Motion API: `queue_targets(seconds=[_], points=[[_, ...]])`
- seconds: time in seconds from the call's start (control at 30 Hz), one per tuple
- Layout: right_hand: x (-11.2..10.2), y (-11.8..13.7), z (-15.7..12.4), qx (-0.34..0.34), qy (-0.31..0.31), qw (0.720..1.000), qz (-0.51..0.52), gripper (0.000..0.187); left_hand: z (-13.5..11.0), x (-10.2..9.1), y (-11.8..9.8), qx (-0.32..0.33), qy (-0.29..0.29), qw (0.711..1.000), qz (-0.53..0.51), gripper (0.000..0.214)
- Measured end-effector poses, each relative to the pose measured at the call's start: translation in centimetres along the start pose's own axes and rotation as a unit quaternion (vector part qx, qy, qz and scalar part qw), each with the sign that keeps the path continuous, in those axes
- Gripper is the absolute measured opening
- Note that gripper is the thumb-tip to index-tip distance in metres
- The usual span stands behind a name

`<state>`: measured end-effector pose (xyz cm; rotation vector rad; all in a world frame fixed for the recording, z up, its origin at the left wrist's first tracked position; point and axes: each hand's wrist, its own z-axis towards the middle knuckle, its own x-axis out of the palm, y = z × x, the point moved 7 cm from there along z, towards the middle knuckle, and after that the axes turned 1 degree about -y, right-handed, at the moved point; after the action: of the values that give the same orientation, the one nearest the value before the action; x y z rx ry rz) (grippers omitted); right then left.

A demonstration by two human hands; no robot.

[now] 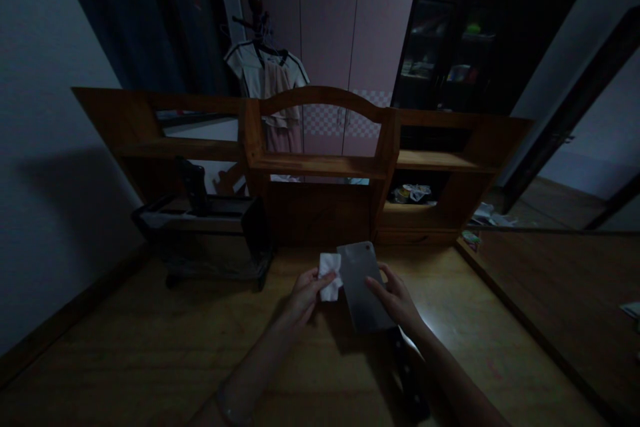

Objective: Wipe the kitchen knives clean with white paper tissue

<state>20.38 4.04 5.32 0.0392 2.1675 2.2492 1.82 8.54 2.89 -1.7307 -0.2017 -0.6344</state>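
A black rack [200,213] stood on the desk [125,353] well to the left of the hands, a dark handle upright in it, with a wooden shelf [320,163] along the back. The left hand [303,293] had its grip pinched on a white tissue [329,275], thumb and fingers closed around the crumpled wad, which touched the left edge of the cleaver [361,287]. The cleaver lay just right of that grip, its broad blade facing up and slanting away from the person, a small red spot near its far corner, its dark handle [407,363] pointing back toward the body and low over the desk. The right hand [395,297] sat on the blade's right side, fingers curled onto the flat and its edge, pressing it steady; whether the thumb reached under could not be told in the dim light. Judged from this, the step in hand was wiping the blade, with the tissue only at its near left edge. A further stroke would call for the tissue to travel across the flat toward the right grip, with pressure kept off the cutting edge and the right fingers held clear of the tissue's path.
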Motion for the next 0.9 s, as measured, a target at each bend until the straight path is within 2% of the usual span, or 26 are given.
queue_targets(seconds=[0.1,0.2,0.27,0.43,0.57,0.67,0.9], points=[[-1.7,0.7,0.2,-0.007,-0.057,0.998,0.021,0.042,0.6,-1.4,-0.4,0.017,-0.027,0.999,-0.03,0.04],[-2.6,0.9,0.2,-0.005,-0.081,0.996,0.026,0.041,0.8,-1.3,0.0,-0.007,-0.01,0.997,-0.077,0.039],[-2.6,0.7,0.3,-0.007,-0.08,0.997,0.023,0.041,0.5,-0.2,0.6,-0.051,0.017,0.993,-0.108,0.041],[-1.1,-0.3,0.3,-0.013,-0.056,0.998,0.041,0.045,-1.4,3.8,2.1,-0.155,0.125,0.969,-0.146,0.052],[0.3,-1.3,0.3,-0.011,-0.039,0.999,0.03,0.048,-2.1,4.5,3.4,-0.131,0.115,0.979,-0.107,0.04],[1.1,-1.8,0.2,-0.013,-0.021,0.999,0.04,0.049,-2.4,4.6,4.3,-0.106,0.116,0.986,-0.063,0.043],[1.0,-1.3,0.1,-0.013,-0.017,1.0,0.022,0.047,-2.1,3.7,4.7,-0.085,0.082,0.993,-0.017,0.049]])
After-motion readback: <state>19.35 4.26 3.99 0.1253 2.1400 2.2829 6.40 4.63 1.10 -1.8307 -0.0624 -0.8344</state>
